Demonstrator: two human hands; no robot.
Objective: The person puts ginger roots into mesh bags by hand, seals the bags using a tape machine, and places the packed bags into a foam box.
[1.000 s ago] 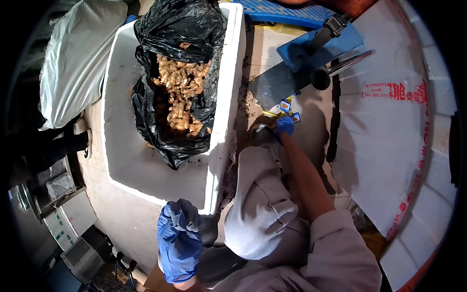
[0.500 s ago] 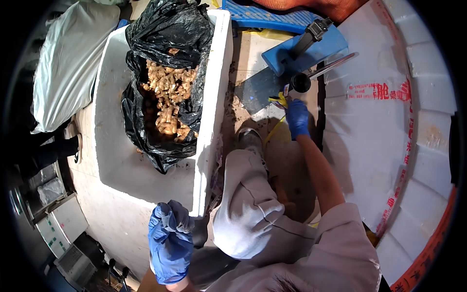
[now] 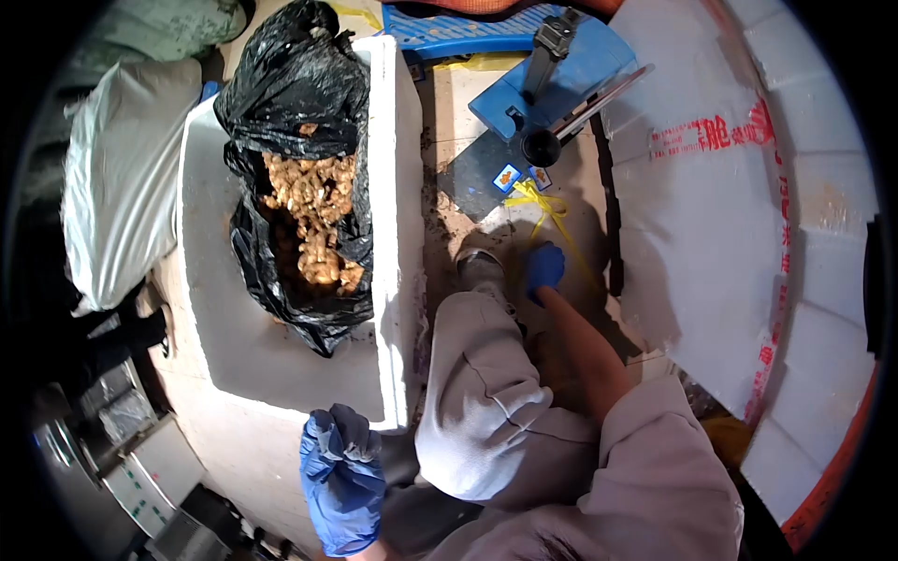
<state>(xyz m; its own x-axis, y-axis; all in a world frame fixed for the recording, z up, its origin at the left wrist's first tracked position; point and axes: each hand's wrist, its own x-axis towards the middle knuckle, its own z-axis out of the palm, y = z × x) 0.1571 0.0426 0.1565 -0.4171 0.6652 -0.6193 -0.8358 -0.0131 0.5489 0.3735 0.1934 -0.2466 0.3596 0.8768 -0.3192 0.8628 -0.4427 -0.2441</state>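
Observation:
My left hand (image 3: 342, 472), in a blue glove with dark cloth-like fingertips, is closed beside the near rim of the white foam box (image 3: 391, 243); anything inside its fingers is hidden. My right hand (image 3: 545, 267), in a blue glove, is low over the floor to the right of my shoe (image 3: 481, 271), with its fingers curled in. Just beyond it lie yellow straps (image 3: 547, 208) and two small blue-edged cards (image 3: 506, 178). Inside the foam box, an open black plastic bag (image 3: 295, 93) holds ginger roots (image 3: 320, 224).
A blue scale-like device (image 3: 599, 65) with a dark upright part stands at the top, beside a blue plastic stool or crate (image 3: 458, 30). White foam boxes with red print (image 3: 692, 243) line the right. A white sack (image 3: 126, 178) lies at the left.
My right hand has drawn back from the yellow straps and cards, which now lie on the floor near the device. My left hand stays closed. The camera view has shifted.

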